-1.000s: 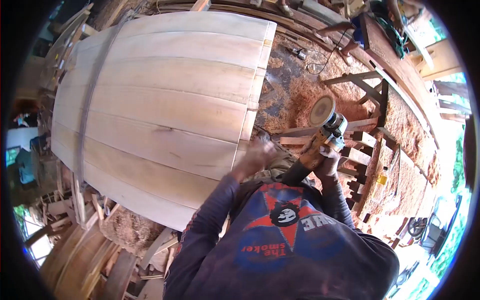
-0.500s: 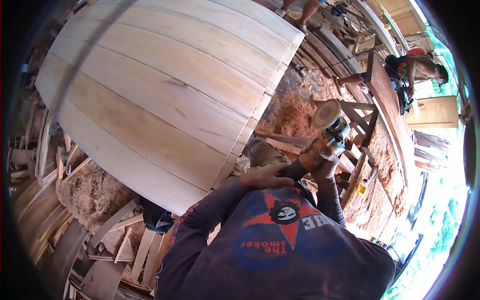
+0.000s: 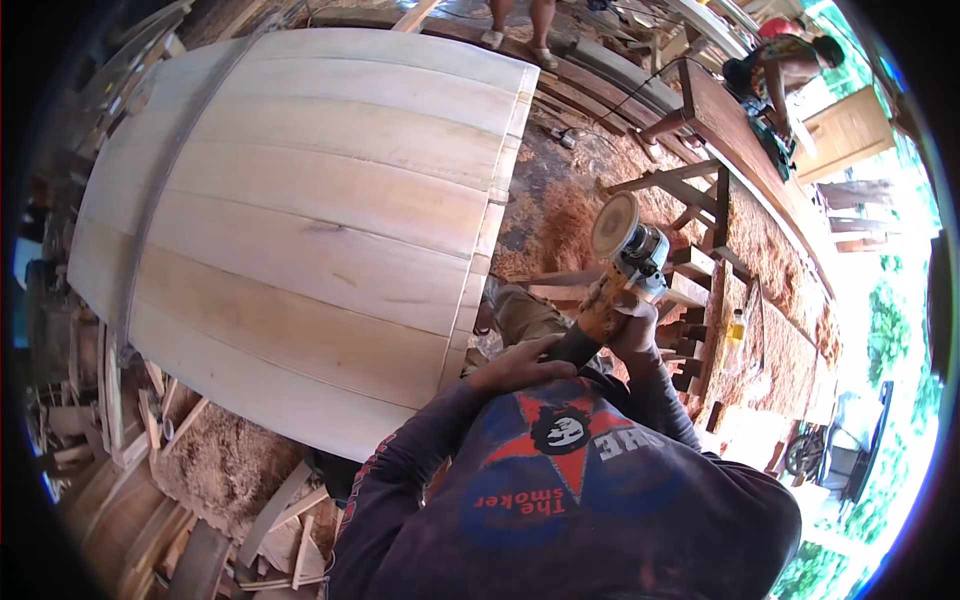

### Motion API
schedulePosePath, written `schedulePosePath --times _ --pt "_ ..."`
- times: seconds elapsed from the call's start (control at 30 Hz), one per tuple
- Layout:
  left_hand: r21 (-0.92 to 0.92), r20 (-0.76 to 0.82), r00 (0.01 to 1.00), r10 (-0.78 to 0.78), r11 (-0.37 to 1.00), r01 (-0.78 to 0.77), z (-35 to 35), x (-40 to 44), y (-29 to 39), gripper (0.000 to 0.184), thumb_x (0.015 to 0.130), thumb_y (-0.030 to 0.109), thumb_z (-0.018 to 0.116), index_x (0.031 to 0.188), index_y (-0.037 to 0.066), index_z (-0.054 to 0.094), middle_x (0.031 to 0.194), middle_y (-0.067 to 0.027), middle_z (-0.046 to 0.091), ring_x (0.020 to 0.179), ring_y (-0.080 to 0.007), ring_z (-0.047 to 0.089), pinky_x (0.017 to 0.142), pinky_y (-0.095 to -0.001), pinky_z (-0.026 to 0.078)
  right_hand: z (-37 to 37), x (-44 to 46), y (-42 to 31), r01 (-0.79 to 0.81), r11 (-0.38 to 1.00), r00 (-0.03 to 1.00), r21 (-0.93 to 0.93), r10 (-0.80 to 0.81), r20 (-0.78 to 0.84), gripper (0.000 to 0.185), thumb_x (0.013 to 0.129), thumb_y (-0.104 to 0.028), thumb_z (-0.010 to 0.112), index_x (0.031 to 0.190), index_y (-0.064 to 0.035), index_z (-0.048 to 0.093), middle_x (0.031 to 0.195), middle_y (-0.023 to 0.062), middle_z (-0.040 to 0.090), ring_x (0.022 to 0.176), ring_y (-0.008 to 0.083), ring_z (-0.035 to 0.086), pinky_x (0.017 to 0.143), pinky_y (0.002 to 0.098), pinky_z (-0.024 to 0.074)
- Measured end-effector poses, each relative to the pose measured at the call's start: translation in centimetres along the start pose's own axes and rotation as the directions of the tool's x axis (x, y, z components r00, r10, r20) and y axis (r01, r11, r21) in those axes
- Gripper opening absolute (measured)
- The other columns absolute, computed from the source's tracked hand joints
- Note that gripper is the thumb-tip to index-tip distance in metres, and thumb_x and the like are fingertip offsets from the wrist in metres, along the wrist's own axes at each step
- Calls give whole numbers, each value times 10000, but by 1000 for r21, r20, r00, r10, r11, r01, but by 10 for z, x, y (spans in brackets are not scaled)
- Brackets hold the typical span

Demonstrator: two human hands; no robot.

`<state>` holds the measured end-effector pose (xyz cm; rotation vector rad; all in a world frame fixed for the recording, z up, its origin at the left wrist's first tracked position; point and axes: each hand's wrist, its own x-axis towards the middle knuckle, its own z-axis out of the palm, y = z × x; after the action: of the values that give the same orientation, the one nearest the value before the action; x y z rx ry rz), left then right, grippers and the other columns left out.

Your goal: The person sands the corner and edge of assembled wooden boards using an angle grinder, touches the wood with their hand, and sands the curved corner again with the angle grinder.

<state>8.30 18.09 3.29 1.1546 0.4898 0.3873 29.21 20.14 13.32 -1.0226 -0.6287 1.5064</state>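
Angle grinder (image 3: 598, 320) before the shirt (image 3: 560, 470), just beside the planked wooden panel (image 3: 330, 225).
I have my right hand (image 3: 632, 325) wrapped closed around its yellow body, disc (image 3: 615, 225) uppermost; my left hand (image 3: 525, 368) lies loosely open, touching the black rear end. The hands' undersides are hidden from me, the worker (image 3: 790, 75) beyond is small, and the view's edges go dark.

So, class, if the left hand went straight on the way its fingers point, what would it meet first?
The grinder's dark rear end: the left hand seems to be touching it, though depth is hard to judge here.
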Motion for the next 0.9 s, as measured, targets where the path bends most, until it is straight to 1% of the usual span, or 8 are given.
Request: schedulePosePath --times 0.07,0.13,0.27,0.33,0.43,0.73,0.87,0.9 --pt "19 -5 998 68 997 -68 -2 3 2 739 951 470 750 1489 17 521 1216 -118 697 1053 -168 662 910 -328 526 -4 -2 -2 4 1000 999 6 -4 -50 589 700 -243 773 1197 -5 564 943 146 667 860 295 685 819 439 590" --pt "-2 61 996 -69 998 70 -5 3 27 699 979 453 722 1488 18 521 1162 -89 688 999 -153 645 870 -319 522 -6 -2 -5 10 1000 996 11 -9 -94 579 708 -240 763 1199 -4 566 942 147 666 860 297 686 817 440 589" --pt "15 56 996 -73 997 73 -7 12 16 647 1003 446 692 1462 16 539 1091 -56 681 921 -133 630 806 -306 515 -14 5 -4 -30 999 994 16 32 -109 549 748 -239 732 1209 7 564 961 160 677 867 305 695 831 440 593" --pt "-65 46 994 -98 993 101 -8 19 2 631 1010 453 680 1444 17 544 1049 -38 680 864 -115 621 752 -294 506 -17 12 -4 -102 994 988 32 105 -111 523 763 -230 723 1200 16 576 966 167 687 867 302 704 836 431 598" --pt "-82 24 993 -117 990 118 -14 26 11 615 1011 463 675 1420 21 551 1001 -25 676 827 -102 611 721 -288 499 -24 31 -3 -124 992 987 24 126 -97 413 782 -202 723 1121 12 622 946 139 687 855 273 697 796 407 600" --pt "-85 -66 975 -210 975 205 -61 90 19 666 1004 486 679 1461 27 526 982 -36 676 799 -82 589 695 -283 491 -46 134 -7 -217 970 970 106 226 -84 399 771 -196 732 1105 3 641 916 123 698 813 255 700 768 383 596" --pt "-108 -45 932 -359 930 352 -86 136 44 679 996 469 695 1468 15 519 1083 -78 699 922 -122 642 801 -312 531 -71 193 -13 -246 959 962 140 260 -88 380 775 -197 726 1094 -6 652 896 120 704 784 253 700 745 382 592" --pt "-100 -84 952 -295 953 286 -91 148 50 688 990 460 707 1472 8 515 1152 -106 701 1023 -153 649 886 -337 530 -75 204 -16 -250 955 957 161 269 -108 370 781 -198 724 1086 -2 654 889 124 705 776 253 701 737 382 591"
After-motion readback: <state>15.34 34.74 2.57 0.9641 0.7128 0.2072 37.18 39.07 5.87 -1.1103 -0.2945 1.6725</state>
